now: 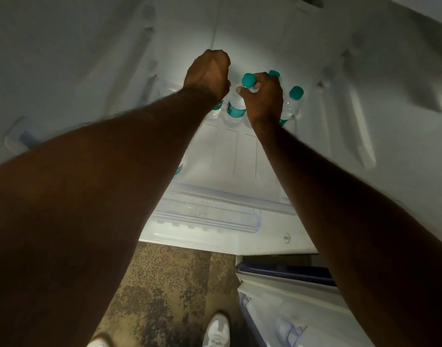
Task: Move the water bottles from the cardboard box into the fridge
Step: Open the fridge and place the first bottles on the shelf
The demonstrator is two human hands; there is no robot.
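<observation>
Both arms reach into the open fridge (340,71), bottles at the back of its shelf

Shelf (242,156) carries teal-capped water bottles upright w/ labels. Left hand (206,73) is fisted at the left of the row; can't tell what it holds. Right hand (263,98) pinches the neck of the middle bottle (236,106), thumb & fingers curled just under its cap; another bottle (293,101) stands just beside, to the right

Bare forearms, no sleeves showing; white shoes (216,330) below.

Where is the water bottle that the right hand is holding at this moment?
In the head view, the bottle stands at the back of the fridge shelf, centre of frame, between the left hand and right hand, which pinches its neck.
</observation>
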